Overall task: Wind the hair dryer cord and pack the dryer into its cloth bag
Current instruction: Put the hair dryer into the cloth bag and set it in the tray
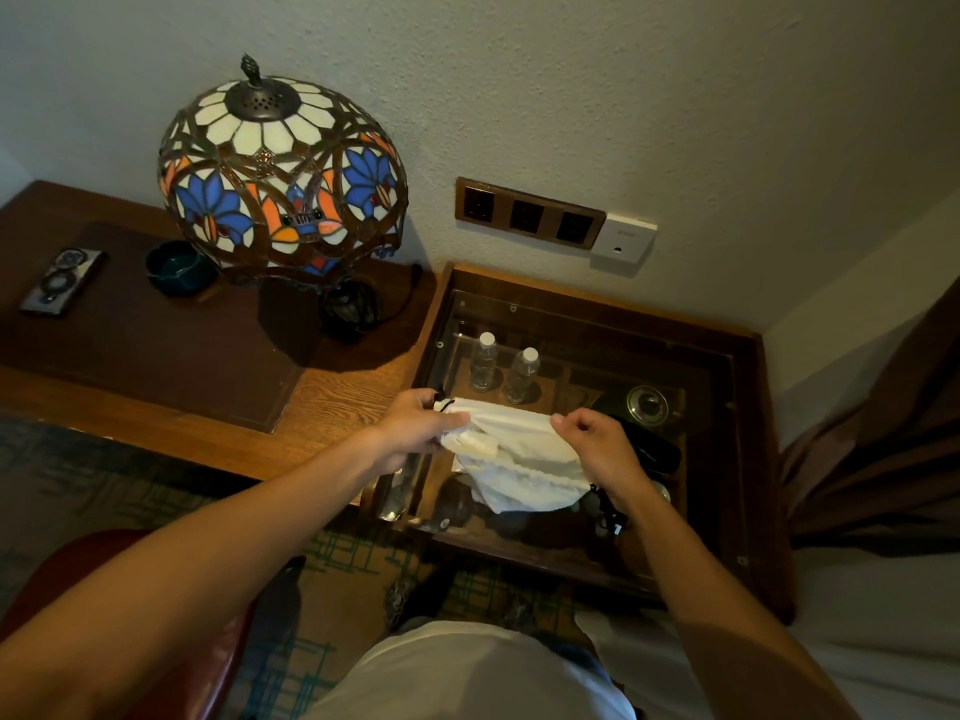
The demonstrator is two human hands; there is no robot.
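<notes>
A white cloth bag (pixel 519 459) hangs between both my hands above a glass-topped cabinet (pixel 717 459). My left hand (pixel 421 423) pinches the bag's left edge, where a black drawstring toggle (pixel 441 400) sticks out. The right edge of the bag is gripped by my right hand (pixel 602 449). A black hair dryer (pixel 654 449) lies on the glass just behind my right hand, mostly hidden by it. Part of a black cord (pixel 610 514) shows below my right wrist.
A stained-glass lamp (pixel 283 174) stands on the wooden desk (pixel 337 397) at left, with a dark ashtray (pixel 176 270) and a remote (pixel 62 283). Two water bottles (pixel 501 366) and a kettle lid (pixel 647 405) show under the glass. Wall sockets (pixel 530 218) sit above.
</notes>
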